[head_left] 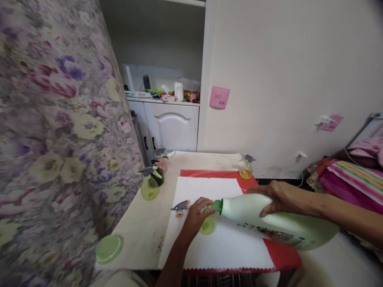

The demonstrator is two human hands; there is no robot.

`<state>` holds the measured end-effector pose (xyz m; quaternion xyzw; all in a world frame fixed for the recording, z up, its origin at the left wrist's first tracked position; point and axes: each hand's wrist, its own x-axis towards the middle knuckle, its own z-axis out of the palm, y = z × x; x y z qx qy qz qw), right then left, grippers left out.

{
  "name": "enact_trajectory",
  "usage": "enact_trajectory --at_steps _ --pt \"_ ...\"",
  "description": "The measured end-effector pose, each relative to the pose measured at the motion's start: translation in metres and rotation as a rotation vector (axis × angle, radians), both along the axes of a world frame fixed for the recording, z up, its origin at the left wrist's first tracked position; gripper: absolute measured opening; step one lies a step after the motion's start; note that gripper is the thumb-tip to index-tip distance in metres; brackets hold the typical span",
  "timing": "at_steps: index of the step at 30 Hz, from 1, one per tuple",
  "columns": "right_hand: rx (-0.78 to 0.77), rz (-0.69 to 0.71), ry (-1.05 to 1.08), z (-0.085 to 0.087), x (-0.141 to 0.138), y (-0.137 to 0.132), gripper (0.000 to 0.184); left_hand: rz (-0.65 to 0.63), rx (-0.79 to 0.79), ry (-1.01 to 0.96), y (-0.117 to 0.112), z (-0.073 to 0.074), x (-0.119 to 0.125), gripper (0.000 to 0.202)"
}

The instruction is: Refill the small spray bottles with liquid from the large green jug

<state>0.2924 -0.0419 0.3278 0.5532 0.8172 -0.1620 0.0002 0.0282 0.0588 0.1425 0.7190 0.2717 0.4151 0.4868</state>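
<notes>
My right hand (277, 197) grips a large pale green detergent bottle (245, 210), tipped on its side with its dark green spout (218, 206) pointing left. The spout meets the mouth of a small clear yellow-green spray bottle (208, 225). Wrapped round the neck of that small bottle is my left hand (199, 213), its fingers closed. A grey spray head (181, 207) lies loose on the white sheet (227, 249), just left of my left hand. Whether liquid is flowing is hidden by the fingers.
At the table's left stand a yellow-green spray bottle (149, 188), a dark one (159, 177) and a pink one (162, 164). Another spray bottle (245, 171) with orange liquid stands back right on red cloth (281, 253). A green round lid (109, 249) sits front left, near a floral curtain (68, 159).
</notes>
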Motion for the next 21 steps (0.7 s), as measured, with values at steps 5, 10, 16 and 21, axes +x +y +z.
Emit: enact_trajectory --at_steps 5,10,16,21 --pt "-0.001 -0.010 0.025 0.0004 -0.0008 0.0008 0.057 0.003 0.009 0.002 0.0008 -0.0007 -0.0005 0.015" --pt "0.001 -0.027 0.013 -0.0012 0.0003 0.0015 0.058 0.002 0.005 0.008 0.0003 0.0013 -0.0009 0.015" --pt "-0.025 -0.016 0.042 -0.0011 0.0008 0.0021 0.057 0.002 -0.004 0.011 0.0005 0.0019 -0.0013 0.014" --pt "-0.005 0.012 0.027 0.0002 -0.0003 0.0033 0.057 -0.003 -0.010 0.008 -0.0005 0.0040 -0.0012 0.014"
